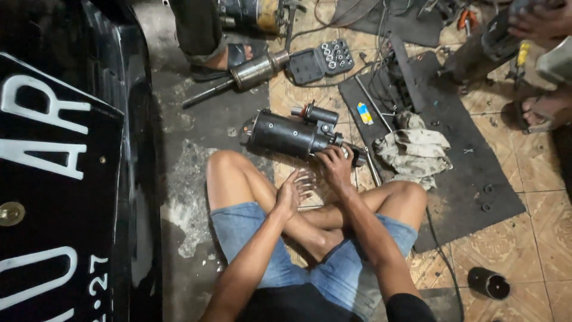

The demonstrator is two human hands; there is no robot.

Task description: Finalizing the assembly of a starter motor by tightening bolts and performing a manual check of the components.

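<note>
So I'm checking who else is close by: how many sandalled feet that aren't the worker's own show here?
2. One foot at top centre, beside the metal cylinder; another foot at the right edge, by the black mat. More may be hidden beyond the frame.

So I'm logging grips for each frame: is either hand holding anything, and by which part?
The right hand grips the black starter motor at its near end on the floor. The left hand is open, holding nothing.

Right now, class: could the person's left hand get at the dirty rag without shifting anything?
Probably not easily. The left hand sits left of the right hand, whose forearm and the raised knee lie between it and the rag.
</note>
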